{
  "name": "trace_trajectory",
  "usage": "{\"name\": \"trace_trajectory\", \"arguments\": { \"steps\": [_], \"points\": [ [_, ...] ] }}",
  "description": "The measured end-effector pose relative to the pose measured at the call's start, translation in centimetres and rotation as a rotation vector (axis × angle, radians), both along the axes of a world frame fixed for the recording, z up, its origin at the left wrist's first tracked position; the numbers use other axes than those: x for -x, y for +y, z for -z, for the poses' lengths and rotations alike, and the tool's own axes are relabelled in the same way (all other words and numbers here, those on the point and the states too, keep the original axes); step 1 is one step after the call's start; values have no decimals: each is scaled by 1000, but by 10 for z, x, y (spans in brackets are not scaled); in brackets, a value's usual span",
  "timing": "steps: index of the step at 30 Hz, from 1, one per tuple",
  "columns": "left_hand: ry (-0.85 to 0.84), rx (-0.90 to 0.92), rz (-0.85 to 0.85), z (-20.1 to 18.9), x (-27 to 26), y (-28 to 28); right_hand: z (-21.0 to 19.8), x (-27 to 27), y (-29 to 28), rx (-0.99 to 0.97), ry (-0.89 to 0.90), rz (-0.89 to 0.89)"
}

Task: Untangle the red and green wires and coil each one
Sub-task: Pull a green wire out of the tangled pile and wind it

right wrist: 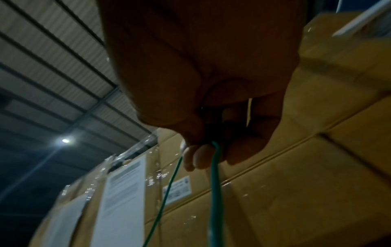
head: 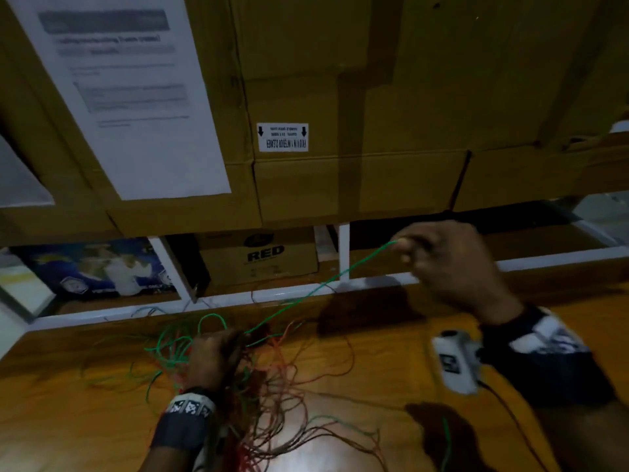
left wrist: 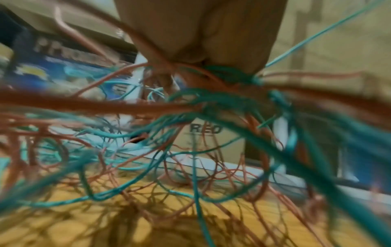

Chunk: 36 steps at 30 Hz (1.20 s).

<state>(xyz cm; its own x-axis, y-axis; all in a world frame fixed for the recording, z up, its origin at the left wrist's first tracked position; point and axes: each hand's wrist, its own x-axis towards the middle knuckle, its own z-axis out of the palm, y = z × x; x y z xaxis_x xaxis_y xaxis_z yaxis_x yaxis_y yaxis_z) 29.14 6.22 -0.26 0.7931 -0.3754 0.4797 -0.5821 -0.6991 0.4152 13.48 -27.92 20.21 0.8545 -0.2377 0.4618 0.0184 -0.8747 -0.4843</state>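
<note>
- Much is hard to make out: the head view is dim and blurred, and the left wrist view is crowded with blurred loops close to the lens.
- The left hand (head: 212, 357) is buried in the tangle; its fingers (left wrist: 201, 33) close round a bunch of strands where red and green cross.
- The right hand (head: 452, 264) is raised to the right, its fingertips (right wrist: 198, 156) pinching one green wire (head: 323, 284), which runs taut down to the left hand.
- The red wire (head: 289, 369) lies in loose loops, still tangled with green ones, on the yellow-orange table (head: 374, 386); more strands run off the lower edge.
- Behind the table, stacked cardboard boxes (head: 374, 97) carry a blurred, unreadable paper sheet (head: 136, 97).
- Below them a white shelf frame (head: 343, 250) holds a smaller carton printed "RED" (head: 262, 257); its contents are hidden.
- The right wrist view shows a ribbed metal roof (right wrist: 52, 66) with one lamp.
</note>
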Motion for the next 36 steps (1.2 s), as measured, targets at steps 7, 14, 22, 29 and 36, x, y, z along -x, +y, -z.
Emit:
{"name": "trace_trajectory", "arguments": {
  "steps": [7, 14, 22, 29, 36],
  "points": [
    [-35, -100, 85, -1, -6, -5, 61, 26, -58, 118, 495, 240],
    [-32, -176, 150, 19, 22, -42, 113, -7, 58, 198, 452, -144],
    [-29, -79, 138, 28, 25, -46, 131, -55, 127, 161, 602, -269],
    [-262, -77, -46, 13, -2, -5, 69, -51, 91, 46, 185, -321],
    [-202, -229, -93, 5, -53, 46, 59, -33, 67, -17, 3, -301]
  ]
}}
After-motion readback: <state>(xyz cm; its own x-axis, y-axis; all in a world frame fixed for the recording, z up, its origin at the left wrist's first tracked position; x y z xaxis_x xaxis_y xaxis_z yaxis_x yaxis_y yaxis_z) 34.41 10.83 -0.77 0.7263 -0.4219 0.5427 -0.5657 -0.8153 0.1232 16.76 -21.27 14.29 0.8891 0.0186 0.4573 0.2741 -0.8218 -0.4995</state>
